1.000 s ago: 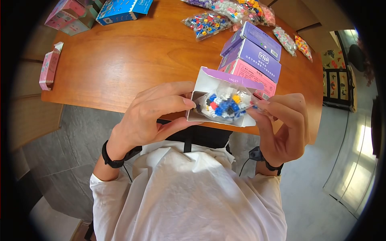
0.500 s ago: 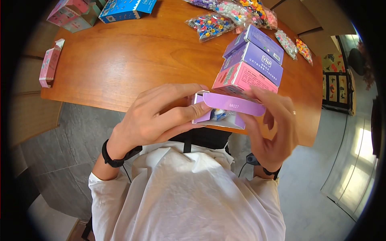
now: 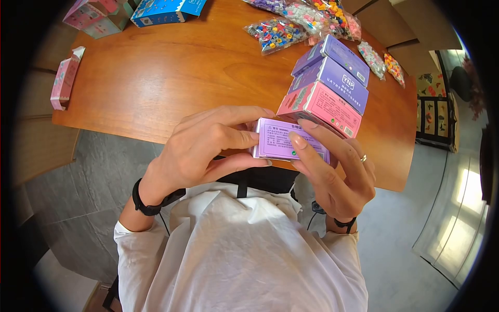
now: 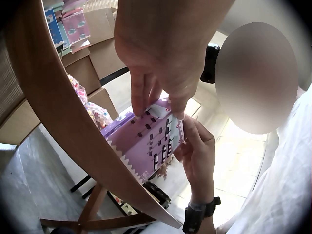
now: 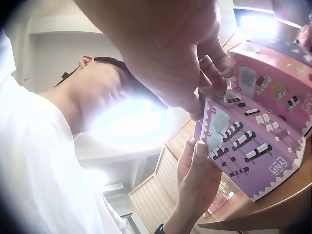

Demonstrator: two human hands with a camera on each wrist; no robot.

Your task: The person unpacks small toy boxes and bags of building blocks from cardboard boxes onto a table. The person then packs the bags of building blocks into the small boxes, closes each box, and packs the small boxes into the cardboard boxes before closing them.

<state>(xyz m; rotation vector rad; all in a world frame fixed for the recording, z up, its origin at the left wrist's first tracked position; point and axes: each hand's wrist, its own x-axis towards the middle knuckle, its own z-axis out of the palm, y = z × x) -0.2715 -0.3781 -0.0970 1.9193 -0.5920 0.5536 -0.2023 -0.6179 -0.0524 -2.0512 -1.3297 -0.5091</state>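
Observation:
A small purple box [image 3: 283, 140], its printed end panel facing up, is held between both hands above the table's near edge. The left hand [image 3: 195, 148] grips its left side, with fingers along the far edge and the thumb along the near one. Over the right part of the panel, fingertips of the right hand [image 3: 340, 174] press down, with other digits at the box's edges. In the right wrist view, the purple box [image 5: 243, 151] shows a side with pictures of brick pieces. The bag of bricks seen earlier is hidden in the box.
Behind the held box, a pink box [image 3: 325, 109] and purple boxes [image 3: 338, 83] stand in a row. Bags of bricks [image 3: 275, 35] lie farther back. A pink box [image 3: 65, 80] and a blue box [image 3: 161, 11] are at the left of the wooden table [image 3: 156, 88].
The bag of bricks has gone down into the purple box. The right hand has folded the lid flap over, so the box's opening is now covered.

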